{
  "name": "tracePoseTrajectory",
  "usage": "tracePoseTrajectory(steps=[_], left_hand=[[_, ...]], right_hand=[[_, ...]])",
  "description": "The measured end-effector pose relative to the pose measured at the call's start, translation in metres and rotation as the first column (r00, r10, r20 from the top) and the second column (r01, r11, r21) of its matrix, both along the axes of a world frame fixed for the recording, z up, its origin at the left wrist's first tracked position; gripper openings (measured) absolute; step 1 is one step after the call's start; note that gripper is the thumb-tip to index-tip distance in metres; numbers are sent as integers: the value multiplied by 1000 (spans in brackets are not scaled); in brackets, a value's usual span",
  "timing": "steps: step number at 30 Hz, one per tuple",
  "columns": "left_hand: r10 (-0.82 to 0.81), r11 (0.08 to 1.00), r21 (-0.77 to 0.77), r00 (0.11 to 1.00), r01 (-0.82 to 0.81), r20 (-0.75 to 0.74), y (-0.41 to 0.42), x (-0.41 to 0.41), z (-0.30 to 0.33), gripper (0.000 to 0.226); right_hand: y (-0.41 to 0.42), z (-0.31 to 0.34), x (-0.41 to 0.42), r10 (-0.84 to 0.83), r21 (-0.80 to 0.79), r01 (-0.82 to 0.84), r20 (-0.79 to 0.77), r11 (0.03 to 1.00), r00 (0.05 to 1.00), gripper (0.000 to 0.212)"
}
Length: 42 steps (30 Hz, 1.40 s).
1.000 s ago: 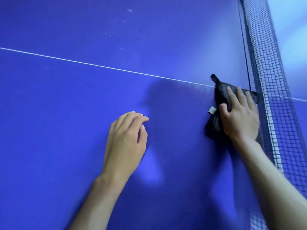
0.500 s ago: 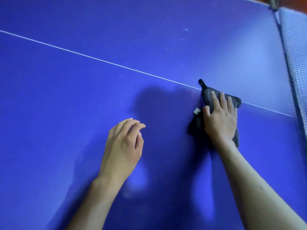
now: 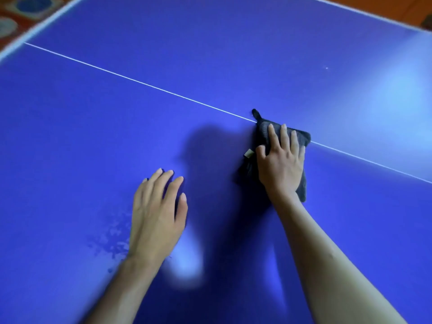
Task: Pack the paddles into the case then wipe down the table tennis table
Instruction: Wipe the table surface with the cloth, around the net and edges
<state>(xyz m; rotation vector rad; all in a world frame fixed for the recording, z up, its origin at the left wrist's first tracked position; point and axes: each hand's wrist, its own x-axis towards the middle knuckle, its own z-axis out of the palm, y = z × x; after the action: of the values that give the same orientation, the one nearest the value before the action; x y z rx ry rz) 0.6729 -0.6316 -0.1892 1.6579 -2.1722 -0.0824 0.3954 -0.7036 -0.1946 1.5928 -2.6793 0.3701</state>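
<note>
Pressing flat, the right hand [image 3: 281, 164] spreads straight fingers over the dark cloth [image 3: 264, 134], which straddles the white centre line [image 3: 140, 81]. Left hand [image 3: 155, 213] rests relaxed, holding nothing, on the blue bench [image 3: 70, 136] just beside wet smears [image 3: 109, 237].

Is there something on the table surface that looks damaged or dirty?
Yes. Beside the left hand, the table has a blotchy, flaky patch, like peeling paint or residue. The cloth is not there yet.

Right hand [image 3: 281, 164] on cloth [image 3: 264, 129] on table [image 3: 210, 54], left hand [image 3: 155, 216] leftward.
</note>
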Motion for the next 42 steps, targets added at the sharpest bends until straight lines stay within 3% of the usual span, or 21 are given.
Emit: tracePoseTrajectory(steps=[4, 10, 20, 29, 42], left_hand=[[-40, 997, -56, 996, 44, 81, 0, -3, -1, 40], [-95, 992, -70, 993, 100, 74, -1, -5, -2, 48], [-57, 997, -36, 986, 63, 159, -1, -5, -3, 51], [-60, 998, 1, 983, 61, 174, -2, -5, -1, 52], [-46, 999, -11, 992, 48, 121, -3, -5, -3, 50]], right_hand=[[-24, 1, 29, 17, 9, -17, -2, 1000, 1000, 63], [-31, 3, 37, 20, 14, -21, 10, 1000, 1000, 64], [-22, 2, 40, 34, -11, -33, 47, 999, 998, 62], [33, 3, 77, 40, -31, -39, 28, 999, 999, 65], [190, 2, 169, 19, -97, -19, -1, 995, 1000, 65]])
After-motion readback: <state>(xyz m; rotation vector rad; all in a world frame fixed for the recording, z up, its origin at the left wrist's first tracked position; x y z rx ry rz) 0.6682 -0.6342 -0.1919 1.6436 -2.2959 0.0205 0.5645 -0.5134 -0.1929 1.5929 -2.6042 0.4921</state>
